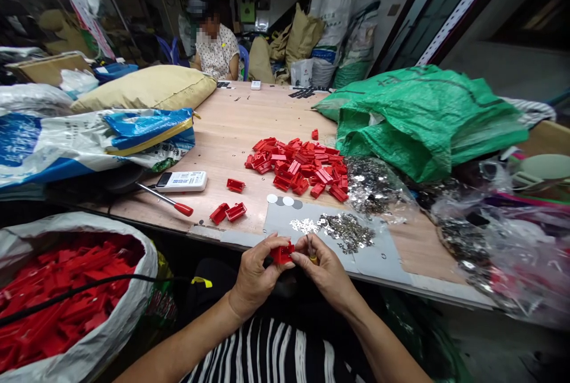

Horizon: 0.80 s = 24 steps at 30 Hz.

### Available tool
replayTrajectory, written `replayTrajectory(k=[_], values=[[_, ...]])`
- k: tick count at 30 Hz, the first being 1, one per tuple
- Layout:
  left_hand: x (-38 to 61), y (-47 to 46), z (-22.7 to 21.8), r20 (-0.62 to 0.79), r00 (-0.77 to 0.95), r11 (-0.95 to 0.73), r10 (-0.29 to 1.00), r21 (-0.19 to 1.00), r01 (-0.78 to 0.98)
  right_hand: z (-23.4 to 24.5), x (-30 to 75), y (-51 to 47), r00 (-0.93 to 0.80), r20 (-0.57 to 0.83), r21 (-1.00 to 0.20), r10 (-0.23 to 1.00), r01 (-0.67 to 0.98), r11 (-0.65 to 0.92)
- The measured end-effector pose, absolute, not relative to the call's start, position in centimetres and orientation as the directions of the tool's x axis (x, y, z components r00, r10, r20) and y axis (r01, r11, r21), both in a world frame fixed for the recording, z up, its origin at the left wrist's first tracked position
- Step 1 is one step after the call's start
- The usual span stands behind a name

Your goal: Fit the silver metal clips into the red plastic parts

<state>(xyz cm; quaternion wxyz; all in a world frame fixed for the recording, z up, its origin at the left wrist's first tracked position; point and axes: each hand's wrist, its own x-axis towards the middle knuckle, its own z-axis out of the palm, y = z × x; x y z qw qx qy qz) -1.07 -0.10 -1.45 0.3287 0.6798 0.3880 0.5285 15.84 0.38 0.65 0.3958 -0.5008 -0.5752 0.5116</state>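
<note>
My left hand (256,273) is closed around a small red plastic housing (282,252) just off the table's front edge. My right hand (323,267) meets it from the right, thumb and fingertips near the housing. In those fingers is a small tool with a yellow handle (313,260); its exact kind is partly hidden. Just beyond the hands, small shiny metal pieces (350,233) lie in a loose heap on a grey sheet (378,258). Further back is a pile of red housings (298,163), and a few others (236,212) lie apart to the left.
An open sack of red parts (149,258) stands at the lower left. A red-handled lever (182,209) and a white device (182,181) sit near the table edge. A green woven sack (427,116) and plastic bags fill the right side. Another person (220,50) sits across.
</note>
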Motion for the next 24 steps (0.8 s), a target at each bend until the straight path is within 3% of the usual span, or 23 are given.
replayTrajectory(k=[6,15,21,24], values=[[-1.3,-0.8,-1.4,0.463,0.264,-0.512,0.846,0.843,0.163,0.1,15.9,0.1,-0.345,-0.194,-0.979,0.918,0.015,-0.201],[-1.2,-1.0,-1.7,0.321,0.269,-0.341,0.908,0.94,0.029,0.4,16.3,-1.0,-0.435,-0.276,-0.928,0.857,-0.113,-0.356],[-1.7,-0.7,-1.4,0.205,0.308,-0.147,0.929,0.968,-0.203,-0.3,15.8,-1.5,-0.462,-0.308,-0.853,0.831,-0.252,-0.457],[-1.7,-0.3,-1.3,0.109,0.29,-0.005,0.951,0.941,-0.337,-0.3,15.5,-1.0,-0.473,-0.329,-0.851,0.817,-0.227,-0.474]])
